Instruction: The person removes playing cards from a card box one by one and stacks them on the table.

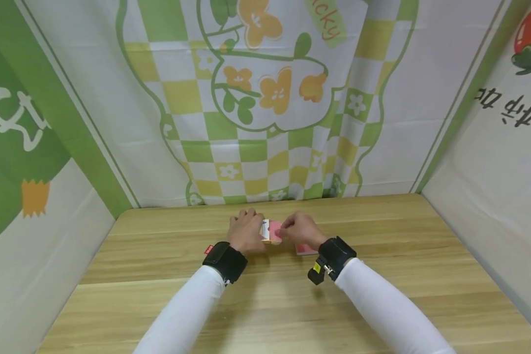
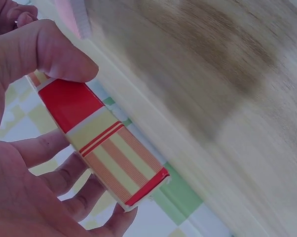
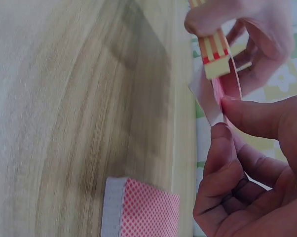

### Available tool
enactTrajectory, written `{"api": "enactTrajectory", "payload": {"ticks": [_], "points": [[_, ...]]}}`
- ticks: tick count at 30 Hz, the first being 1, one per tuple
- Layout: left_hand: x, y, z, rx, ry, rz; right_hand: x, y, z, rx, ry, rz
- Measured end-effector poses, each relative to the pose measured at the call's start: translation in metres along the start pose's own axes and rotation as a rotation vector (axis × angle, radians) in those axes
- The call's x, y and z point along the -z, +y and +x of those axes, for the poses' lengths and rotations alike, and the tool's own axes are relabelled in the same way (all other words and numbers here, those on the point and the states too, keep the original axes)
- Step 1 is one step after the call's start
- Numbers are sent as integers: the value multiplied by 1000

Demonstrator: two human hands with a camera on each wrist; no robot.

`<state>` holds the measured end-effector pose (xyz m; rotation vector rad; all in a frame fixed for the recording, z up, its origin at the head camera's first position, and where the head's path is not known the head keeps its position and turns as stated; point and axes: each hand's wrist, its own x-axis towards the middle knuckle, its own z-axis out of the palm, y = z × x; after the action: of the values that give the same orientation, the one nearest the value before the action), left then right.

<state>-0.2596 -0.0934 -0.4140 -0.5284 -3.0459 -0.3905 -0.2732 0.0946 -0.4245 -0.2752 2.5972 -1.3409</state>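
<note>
Five left fingers [image 2: 64,57] bent, gripping box [image 2: 106,140]

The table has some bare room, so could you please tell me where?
The table is bare left of the left hand, right of the right hand and between the sleeves; it's crowded around the card box and deck.

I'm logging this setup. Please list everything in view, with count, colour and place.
Table: 1, light wood, beneath the hands
Box: 1, red, yellow and orange stripes, in the left hand
Piece: 1, pale, at the box's end, pinched by the right hand; flap or card, unclear
Deck: 1, red-and-white backs, on the table
Backdrop: three sides, white and green with prints, around the table
Straps: 2, black, one per wrist
Sleeves: 2, white, one per arm
Hands: 2, bare, above the table
</note>
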Motion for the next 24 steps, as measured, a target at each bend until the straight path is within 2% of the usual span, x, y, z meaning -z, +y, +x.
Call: {"api": "enactTrajectory", "payload": {"ticks": [9,12,14,18,24], "points": [[-3,-6,3,-4,10,-17,11,7,-1,-26,18,-19],[-5,-8,4,-1,5,-21,13,4,0,46,32,-107],[-5,-8,4,-4,7,-21,14,1,1,129,38,-198],[-6,-9,5,-7,12,-10,15,-6,3,285,-17,-354],[-9,-9,6,-6,11,-1,9,-8,7,444,-93,-491]]}}
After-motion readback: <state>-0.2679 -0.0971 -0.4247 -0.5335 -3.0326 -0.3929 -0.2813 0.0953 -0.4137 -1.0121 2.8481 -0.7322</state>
